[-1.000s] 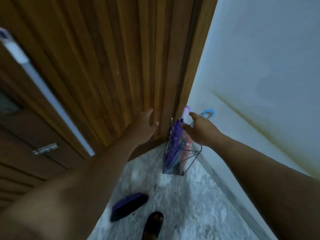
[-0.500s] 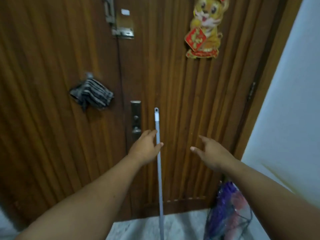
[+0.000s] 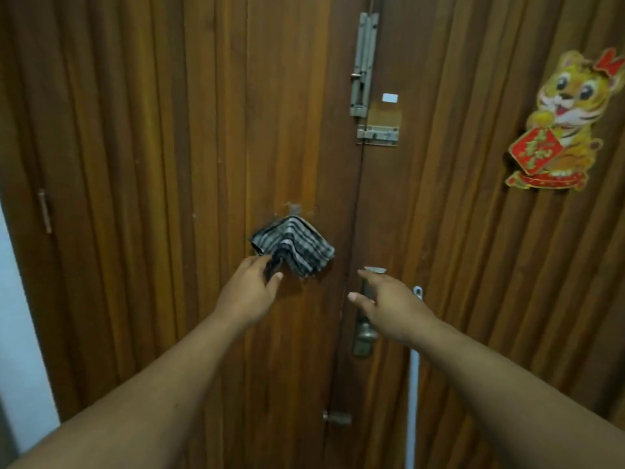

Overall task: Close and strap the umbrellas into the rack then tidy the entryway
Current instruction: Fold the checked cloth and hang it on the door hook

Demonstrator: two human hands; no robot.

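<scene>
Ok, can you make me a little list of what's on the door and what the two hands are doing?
door: brown wooden double door, shut
cloth: striped cloth hanging on the left door leaf
left hand: left hand pinches the cloth's lower edge
right hand: right hand open, fingers spread, in front of the door handle
sticker: tiger sticker on the right leaf
bolts: metal bolts near the top middle
pole: white pole leaning by the handle

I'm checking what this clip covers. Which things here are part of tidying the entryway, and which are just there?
In use:
striped cloth, gripped at its lower edge by the left hand
right hand, open, reaching forward
pale pole, leaning on the door

Just there:
tiger sticker
bolts
door handle
</scene>
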